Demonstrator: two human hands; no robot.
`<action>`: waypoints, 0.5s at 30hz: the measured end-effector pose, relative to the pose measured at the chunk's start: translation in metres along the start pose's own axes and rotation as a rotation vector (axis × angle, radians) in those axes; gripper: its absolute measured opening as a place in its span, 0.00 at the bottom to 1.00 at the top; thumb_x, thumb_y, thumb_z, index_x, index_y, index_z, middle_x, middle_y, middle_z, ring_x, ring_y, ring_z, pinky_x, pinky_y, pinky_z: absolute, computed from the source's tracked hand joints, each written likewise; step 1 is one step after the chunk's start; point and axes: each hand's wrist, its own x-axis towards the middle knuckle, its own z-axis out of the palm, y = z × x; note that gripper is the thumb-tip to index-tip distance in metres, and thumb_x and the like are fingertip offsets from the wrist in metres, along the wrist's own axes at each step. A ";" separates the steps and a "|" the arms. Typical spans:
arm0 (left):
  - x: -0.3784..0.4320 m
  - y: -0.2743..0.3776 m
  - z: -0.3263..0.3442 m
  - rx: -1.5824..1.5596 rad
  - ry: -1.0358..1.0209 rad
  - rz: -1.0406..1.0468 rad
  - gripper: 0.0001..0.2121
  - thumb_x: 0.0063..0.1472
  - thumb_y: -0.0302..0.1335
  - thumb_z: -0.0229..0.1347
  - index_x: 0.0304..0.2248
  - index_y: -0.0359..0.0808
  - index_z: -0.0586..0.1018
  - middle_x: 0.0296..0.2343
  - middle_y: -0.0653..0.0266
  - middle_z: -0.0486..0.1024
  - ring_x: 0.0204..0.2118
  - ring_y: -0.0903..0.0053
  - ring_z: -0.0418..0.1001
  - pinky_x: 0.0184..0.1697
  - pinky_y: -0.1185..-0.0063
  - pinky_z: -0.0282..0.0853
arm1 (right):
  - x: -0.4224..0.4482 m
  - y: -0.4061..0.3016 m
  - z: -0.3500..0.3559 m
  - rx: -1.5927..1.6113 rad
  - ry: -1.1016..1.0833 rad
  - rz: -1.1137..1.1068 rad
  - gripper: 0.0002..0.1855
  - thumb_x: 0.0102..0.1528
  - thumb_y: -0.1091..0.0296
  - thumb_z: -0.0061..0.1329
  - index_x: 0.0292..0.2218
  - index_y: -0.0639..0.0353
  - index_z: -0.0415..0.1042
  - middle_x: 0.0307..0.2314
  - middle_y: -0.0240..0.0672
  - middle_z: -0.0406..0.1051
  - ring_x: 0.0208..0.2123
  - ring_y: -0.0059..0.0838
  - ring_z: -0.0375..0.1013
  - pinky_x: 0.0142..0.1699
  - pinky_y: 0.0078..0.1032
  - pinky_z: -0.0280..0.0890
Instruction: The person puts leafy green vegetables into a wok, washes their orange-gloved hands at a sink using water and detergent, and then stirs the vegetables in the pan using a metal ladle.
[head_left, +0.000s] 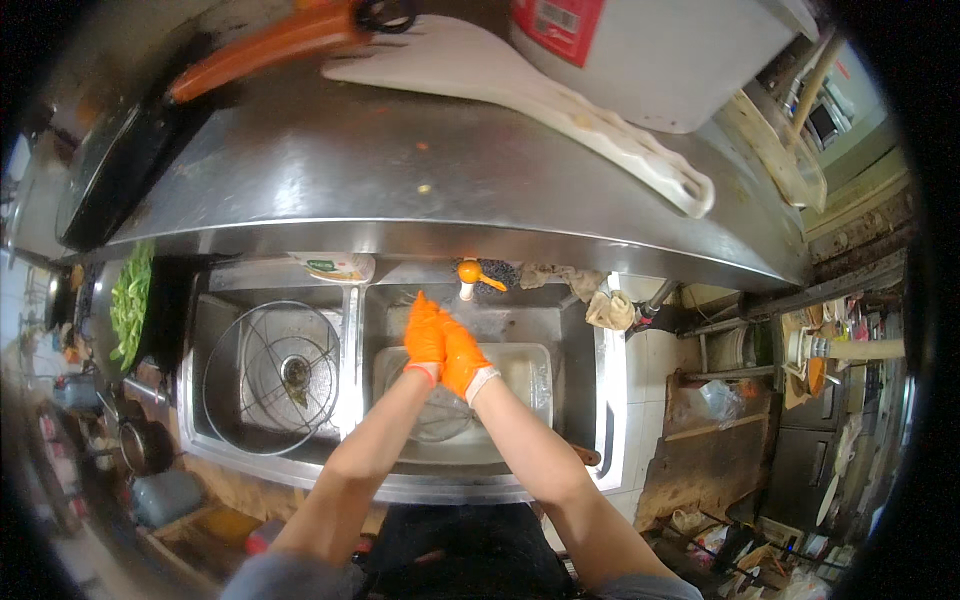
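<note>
Both hands wear orange gloves and are pressed together over the right basin of a steel double sink (607, 390). My left hand (424, 337) lies against my right hand (460, 351), and the fingers overlap. Whether anything is between the palms is hidden. Just beyond the fingertips stands a faucet (466, 289) with an orange lever handle (471, 271). Beneath the hands, a translucent plastic tub (541, 375) sits in the basin, with a round wire strainer (442, 424) dimly visible in it.
The left basin holds a round wire rack (335, 367) over its drain. A steel shelf (375, 165) overhangs the sink's back, carrying a white plastic scoop-like tool (517, 79) and a white bucket (645, 67). Cut green vegetables (133, 307) lie at left; a rag (611, 309) hangs at right.
</note>
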 end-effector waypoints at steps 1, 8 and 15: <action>-0.013 0.013 0.016 0.008 -0.026 0.034 0.25 0.73 0.43 0.42 0.63 0.38 0.63 0.58 0.58 0.67 0.59 0.69 0.65 0.60 0.72 0.62 | 0.004 -0.014 -0.016 0.061 -0.063 -0.013 0.13 0.65 0.53 0.45 0.43 0.50 0.73 0.38 0.31 0.75 0.40 0.28 0.74 0.47 0.28 0.70; -0.031 0.102 -0.026 -0.191 -0.236 -0.307 0.30 0.71 0.50 0.41 0.65 0.42 0.60 0.65 0.61 0.59 0.65 0.67 0.59 0.65 0.71 0.52 | -0.047 -0.031 -0.019 -0.160 -0.089 0.139 0.14 0.70 0.58 0.37 0.47 0.52 0.71 0.40 0.36 0.75 0.42 0.27 0.74 0.49 0.26 0.68; -0.072 0.207 -0.106 -1.181 -0.667 -0.534 0.32 0.67 0.52 0.44 0.64 0.44 0.63 0.64 0.56 0.61 0.65 0.64 0.60 0.66 0.62 0.50 | -0.088 -0.133 0.040 -1.747 0.332 -0.593 0.23 0.63 0.49 0.42 0.44 0.59 0.75 0.32 0.37 0.79 0.33 0.37 0.77 0.41 0.35 0.68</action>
